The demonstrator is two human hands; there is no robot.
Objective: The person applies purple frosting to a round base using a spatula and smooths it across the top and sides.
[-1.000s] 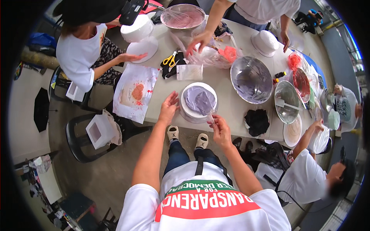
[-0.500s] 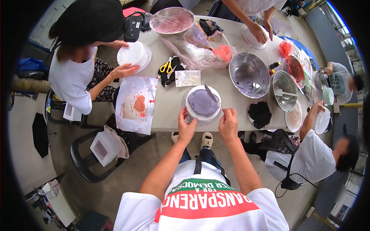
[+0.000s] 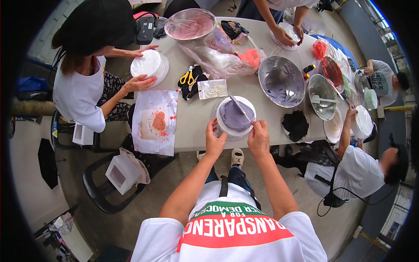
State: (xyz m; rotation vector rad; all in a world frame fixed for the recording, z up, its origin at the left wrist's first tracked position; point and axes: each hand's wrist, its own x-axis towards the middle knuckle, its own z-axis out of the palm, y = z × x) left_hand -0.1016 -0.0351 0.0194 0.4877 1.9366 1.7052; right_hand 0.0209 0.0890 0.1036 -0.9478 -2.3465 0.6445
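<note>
A round white cake [image 3: 249, 109] with lavender frosting [image 3: 231, 118] spread over its top stands on a clear turntable [image 3: 235, 138] at the table's near edge. My right hand [image 3: 259, 138] is closed on the handle end of an icing spatula [image 3: 238, 105]. The spatula's blade lies over the frosting, pointing away and to the left. At the turntable's near left side, my left hand [image 3: 215, 140] holds the rim, thumb and fingers bent round it. Just beyond the cake is a clear pouch of white pearls [image 3: 212, 89].
To the right are a steel bowl with lavender frosting [image 3: 282, 83], a black cloth [image 3: 295, 125] and a glass bowl [image 3: 323, 97]. Yellow scissors [image 3: 187, 77] and a stained paper sheet [image 3: 152, 124] lie left. Co-workers handle white cakes [image 3: 148, 65] around the table.
The spatula has shifted slightly left and turned a little over the frosting. My left hand has moved slightly up along the turntable's rim. The co-worker on the right has moved.
</note>
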